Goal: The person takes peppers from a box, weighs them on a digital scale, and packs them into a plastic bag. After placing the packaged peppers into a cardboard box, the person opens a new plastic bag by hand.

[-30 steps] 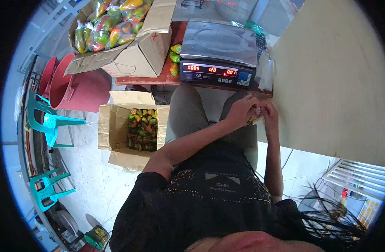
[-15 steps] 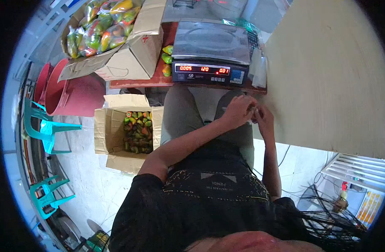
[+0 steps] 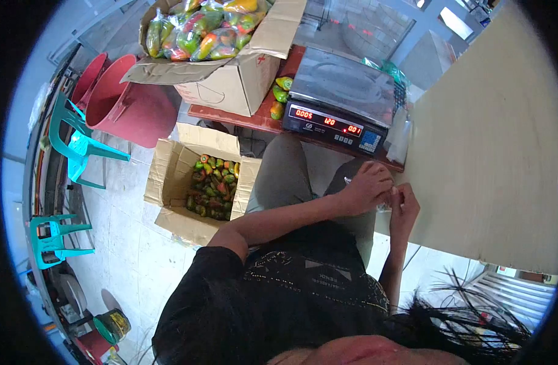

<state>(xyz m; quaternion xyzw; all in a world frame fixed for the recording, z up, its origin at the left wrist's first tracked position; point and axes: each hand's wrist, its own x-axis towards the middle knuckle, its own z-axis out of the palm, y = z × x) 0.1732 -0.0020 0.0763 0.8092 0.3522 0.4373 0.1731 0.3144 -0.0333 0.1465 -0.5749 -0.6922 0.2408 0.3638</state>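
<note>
My left hand (image 3: 368, 190) is closed above my thigh, at the edge of the wooden board, with a small whitish bit showing at its fingers. Beside it, my right hand (image 3: 404, 207) has its fingers pinched together, close against the left. What they grip between them is mostly hidden; a bit of clear plastic seems to show underneath. In front of my knees the scale (image 3: 340, 91) shows lit red digits, and its pan bears nothing. Several loose peppers (image 3: 280, 95) lie left of the scale on the red table (image 3: 236, 118).
An open carton (image 3: 227, 85) of bagged peppers stands at the upper left. Another open carton (image 3: 164, 173) with loose peppers is on the floor. Farther left are red tubs (image 3: 142, 115) and teal chairs (image 3: 78, 152). A large wooden board (image 3: 486, 152) fills the right.
The whole view has shifted and tilted, so the scale and cartons appear farther right. My hands remain together, and the orange-and-clear item seen between them earlier is now mostly hidden.
</note>
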